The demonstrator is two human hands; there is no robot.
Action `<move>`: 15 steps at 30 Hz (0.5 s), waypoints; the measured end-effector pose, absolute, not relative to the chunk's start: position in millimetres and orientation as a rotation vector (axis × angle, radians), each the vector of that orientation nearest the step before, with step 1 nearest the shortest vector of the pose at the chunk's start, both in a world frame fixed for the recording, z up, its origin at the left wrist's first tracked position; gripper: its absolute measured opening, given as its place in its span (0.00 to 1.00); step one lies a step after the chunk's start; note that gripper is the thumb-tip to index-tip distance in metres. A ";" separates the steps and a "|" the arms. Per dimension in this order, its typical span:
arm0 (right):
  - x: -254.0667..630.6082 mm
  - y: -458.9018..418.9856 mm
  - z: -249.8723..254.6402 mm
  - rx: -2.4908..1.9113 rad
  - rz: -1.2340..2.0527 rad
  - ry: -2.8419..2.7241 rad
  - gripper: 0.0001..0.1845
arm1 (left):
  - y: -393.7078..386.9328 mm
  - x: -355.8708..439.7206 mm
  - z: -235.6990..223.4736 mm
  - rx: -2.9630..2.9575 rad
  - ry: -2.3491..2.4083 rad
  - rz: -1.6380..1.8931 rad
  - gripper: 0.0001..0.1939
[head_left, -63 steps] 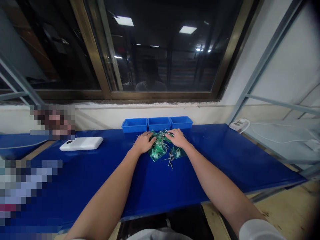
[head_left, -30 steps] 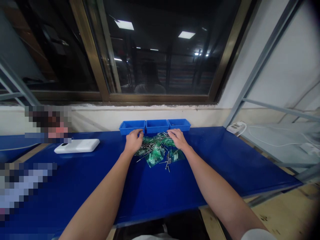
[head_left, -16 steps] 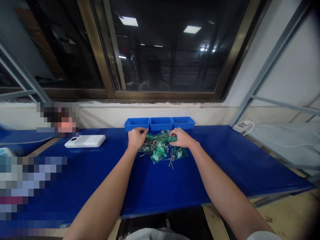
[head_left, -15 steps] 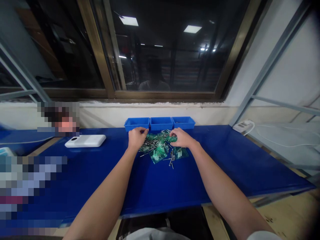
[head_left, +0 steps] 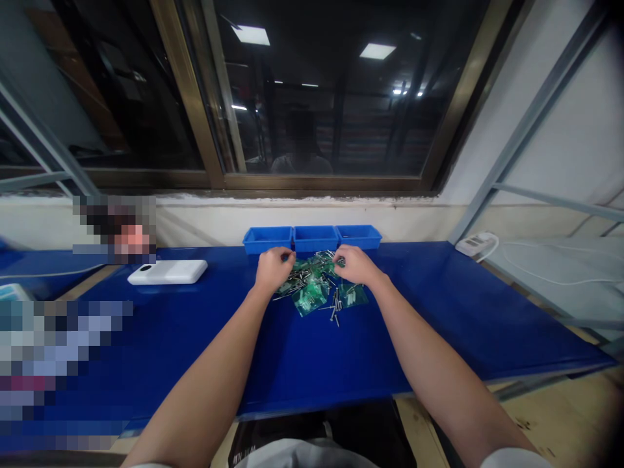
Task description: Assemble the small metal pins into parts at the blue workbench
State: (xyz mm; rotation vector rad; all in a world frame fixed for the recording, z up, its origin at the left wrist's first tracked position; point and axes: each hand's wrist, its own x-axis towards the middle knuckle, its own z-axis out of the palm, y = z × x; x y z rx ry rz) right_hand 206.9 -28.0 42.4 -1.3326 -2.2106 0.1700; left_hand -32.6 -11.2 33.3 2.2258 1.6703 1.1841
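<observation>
A pile of loose metal screws (head_left: pixel 336 300) and small green plastic bags (head_left: pixel 312 296) lies on the blue table in front of me. My left hand (head_left: pixel 274 268) is over the pile's left side, its thumb and fingers pinched together. At the right side my right hand (head_left: pixel 359 265) has its fingers curled in at the pile's edge. Whatever either hand pinches is too small or hidden to make out. Behind the pile stand three blue trays in a row: a left tray (head_left: pixel 267 244), a middle tray (head_left: pixel 315 244) and a right tray (head_left: pixel 365 240).
To the left on the blue table (head_left: pixel 331 370) lies a white device like a power bank (head_left: pixel 170 272). A white power strip (head_left: pixel 476 244) with a cable is at the back right. Metal frame bars rise at both sides, and a window is behind. Blurred-out areas cover the far left.
My left hand has shifted slightly to the right over the pile. The right hand's fingers have curled in more, and the green bag that was under them is less visible.
</observation>
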 end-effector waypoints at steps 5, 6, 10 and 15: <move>195.2 -23.0 41.3 -1.190 0.492 -1.732 0.08 | -18.3 -19.5 34.8 2.000 1.359 1.249 0.20; 191.4 -21.7 39.6 -1.169 0.630 -1.617 0.11 | -19.5 -15.6 33.9 1.951 1.281 1.240 0.22; 176.9 -19.5 32.6 -1.050 1.049 -1.310 0.18 | -20.8 -2.8 28.9 1.819 1.122 1.166 0.26; 173.3 -20.1 28.0 -0.980 1.037 -1.368 0.20 | -17.6 -1.0 26.0 1.729 1.061 1.263 0.18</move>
